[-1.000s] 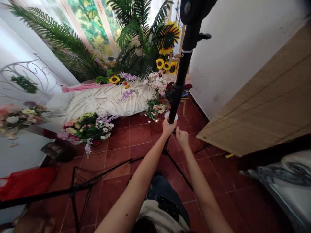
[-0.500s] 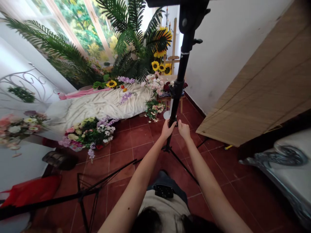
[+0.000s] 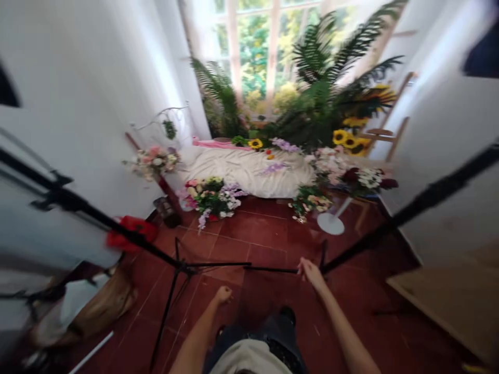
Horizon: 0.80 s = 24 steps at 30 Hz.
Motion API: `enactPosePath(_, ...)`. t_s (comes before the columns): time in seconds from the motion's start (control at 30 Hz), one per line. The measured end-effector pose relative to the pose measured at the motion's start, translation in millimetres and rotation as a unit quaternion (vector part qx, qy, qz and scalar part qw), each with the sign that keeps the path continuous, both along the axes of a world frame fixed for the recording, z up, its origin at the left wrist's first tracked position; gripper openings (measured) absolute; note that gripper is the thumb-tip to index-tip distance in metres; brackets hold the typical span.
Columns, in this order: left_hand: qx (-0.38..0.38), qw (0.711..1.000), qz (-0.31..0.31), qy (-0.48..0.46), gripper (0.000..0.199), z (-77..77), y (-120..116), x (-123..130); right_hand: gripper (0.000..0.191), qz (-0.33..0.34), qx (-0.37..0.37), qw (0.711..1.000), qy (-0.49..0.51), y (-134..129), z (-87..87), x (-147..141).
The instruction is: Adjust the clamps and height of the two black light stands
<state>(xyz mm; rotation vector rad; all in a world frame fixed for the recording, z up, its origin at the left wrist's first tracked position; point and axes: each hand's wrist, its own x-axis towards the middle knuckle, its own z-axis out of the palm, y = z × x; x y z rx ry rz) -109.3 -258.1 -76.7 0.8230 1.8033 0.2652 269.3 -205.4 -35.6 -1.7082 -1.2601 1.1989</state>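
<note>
My left hand hangs over the red floor, its fingers loosely curled, with nothing visible in it. My right hand is beside the lower part of the right black light stand. Its fingers look partly extended and off the pole, though motion blurs them. That stand leans across the right of the view, its top out of frame. Another black light stand rises on the left, with its legs spread near my left hand.
Ahead lies a cream cloth with flowers around it. A white round base stands by the flowers at right. A beige panel is at lower right. A brown bag and a red bag lie at left.
Both hands have come off the right stand's pole and dropped lower, moving apart. The view has swung left, so that stand is now at the right and the left stand shows more.
</note>
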Motion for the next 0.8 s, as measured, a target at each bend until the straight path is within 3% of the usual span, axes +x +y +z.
enactPosePath(0.07,0.030,0.997,0.068,-0.006,0.019,1.8,-7,-68,0.049,0.157,-0.039,0.987,-0.003,-13,-27.3,-82)
enactPosePath(0.17,0.089,0.984,0.155,-0.013,0.015,6.6,-15,-164,0.035,0.339,-0.110,0.934,-0.025,-33,-51.8,-197)
enactPosePath(0.27,0.136,0.965,0.226,-0.007,0.014,19.6,-22,-245,0.026,0.440,-0.138,0.885,-0.057,-46,-55.6,-292)
enactPosePath(0.37,0.217,0.936,0.276,-0.026,0.016,43.1,-27,-304,0.024,0.499,-0.122,0.854,-0.077,-49,-45.2,-365)
enactPosePath(0.47,0.331,0.894,0.299,-0.050,0.017,70.5,-27,-344,0.024,0.548,-0.093,0.826,-0.093,-42,-27.1,-417)
enactPosePath(0.57,0.398,0.862,0.312,-0.039,0.016,91.7,-18,-370,0.022,0.586,-0.042,0.802,-0.103,-22,-4.6,-455)
enactPosePath(0.67,0.444,0.831,0.336,0.005,0.014,104.4,-1,-382,0.020,0.616,0.032,0.779,-0.112,10,20.8,-490)
enactPosePath(0.8,0.496,0.774,0.386,0.075,0.032,119.5,29,-385,0.019,0.640,0.105,0.742,-0.172,59,58.2,-542)
